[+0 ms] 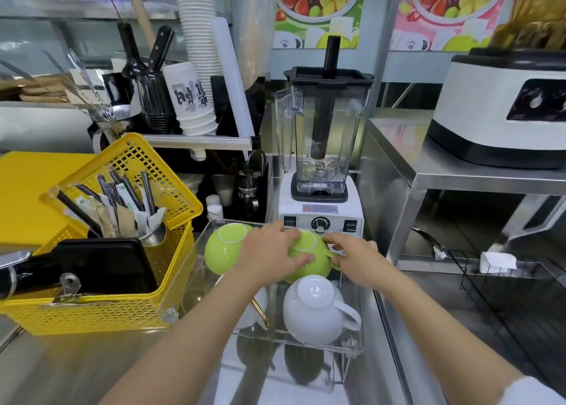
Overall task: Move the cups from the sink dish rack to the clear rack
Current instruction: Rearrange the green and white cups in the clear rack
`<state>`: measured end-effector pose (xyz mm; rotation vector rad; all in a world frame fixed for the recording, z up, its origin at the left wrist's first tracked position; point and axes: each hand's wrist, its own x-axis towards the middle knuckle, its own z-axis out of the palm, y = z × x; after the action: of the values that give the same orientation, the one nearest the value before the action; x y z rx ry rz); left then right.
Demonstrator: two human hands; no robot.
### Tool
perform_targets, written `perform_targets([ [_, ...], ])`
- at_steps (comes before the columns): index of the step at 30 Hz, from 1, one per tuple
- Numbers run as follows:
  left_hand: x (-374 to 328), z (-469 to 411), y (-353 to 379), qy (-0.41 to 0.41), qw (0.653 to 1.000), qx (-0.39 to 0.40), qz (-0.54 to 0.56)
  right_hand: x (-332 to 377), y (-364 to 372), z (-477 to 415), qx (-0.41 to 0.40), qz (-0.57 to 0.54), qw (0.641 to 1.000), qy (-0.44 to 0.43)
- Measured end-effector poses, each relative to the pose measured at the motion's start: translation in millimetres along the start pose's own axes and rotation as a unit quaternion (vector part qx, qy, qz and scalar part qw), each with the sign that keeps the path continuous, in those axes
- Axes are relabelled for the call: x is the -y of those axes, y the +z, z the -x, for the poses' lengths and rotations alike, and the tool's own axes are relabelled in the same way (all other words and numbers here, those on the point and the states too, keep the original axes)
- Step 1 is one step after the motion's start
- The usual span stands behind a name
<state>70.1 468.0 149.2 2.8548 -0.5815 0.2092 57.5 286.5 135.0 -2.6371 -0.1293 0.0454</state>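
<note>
The clear rack (352, 348) stands on the steel counter in front of me. Upside down in it are a green cup (222, 250) at the back left, a second green cup (309, 259) at the back right, and a white cup (312, 309) at the front right. Under my left forearm a further white cup (255, 308) with a gold handle is partly hidden. My left hand (269, 256) rests on the second green cup's left side. My right hand (352, 259) grips its handle side. The black wire sink dish rack (502, 285) at the right shows no cups.
A blender (320, 172) stands right behind the clear rack. A yellow basket (101, 300) with cutlery and a black tray sits to the left, touching the rack. A steel shelf carrying a white machine (502, 110) rises at the right. A white cloth (497, 262) lies on the sink rack.
</note>
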Motion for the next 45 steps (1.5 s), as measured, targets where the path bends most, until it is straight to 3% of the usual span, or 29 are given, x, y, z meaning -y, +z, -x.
perform_targets([
  [3, 1, 4, 0, 0.023, 0.999, -0.031, 0.02, -2, -2, 5, -0.008, -0.037, 0.999, 0.007],
  [5, 1, 11, -7, 0.046, 0.993, -0.041, 0.104, -1, -7, 12, -0.027, -0.097, 0.995, -0.004],
  [7, 1, 19, -16, 0.077, 0.975, 0.007, 0.207, 2, -13, 24, -0.042, -0.175, 0.983, -0.026],
  [9, 0, 29, -22, 0.109, 0.963, 0.068, 0.238, 2, -18, 38, -0.029, -0.229, 0.972, -0.05],
  [12, -1, 38, -23, 0.131, 0.962, 0.118, 0.207, -2, -20, 57, 0.017, -0.236, 0.969, -0.065],
  [16, -3, 46, -22, 0.14, 0.965, 0.15, 0.165, -7, -19, 75, 0.097, -0.163, 0.979, -0.073],
  [34, -6, 56, -11, 0.11, 0.98, 0.097, 0.135, -8, -18, 71, 0.123, -0.174, 0.973, -0.085],
  [37, -1, 57, -13, 0.099, 0.978, 0.096, 0.157, -6, -19, 74, 0.085, -0.19, 0.975, -0.078],
  [41, 9, 50, -19, 0.087, 0.981, 0.034, 0.173, -2, -18, 68, -0.073, -0.227, 0.97, -0.035],
  [45, 10, 33, -15, 0.078, 0.986, 0.074, 0.124, -5, -9, 49, -0.174, -0.158, 0.972, 0.03],
])
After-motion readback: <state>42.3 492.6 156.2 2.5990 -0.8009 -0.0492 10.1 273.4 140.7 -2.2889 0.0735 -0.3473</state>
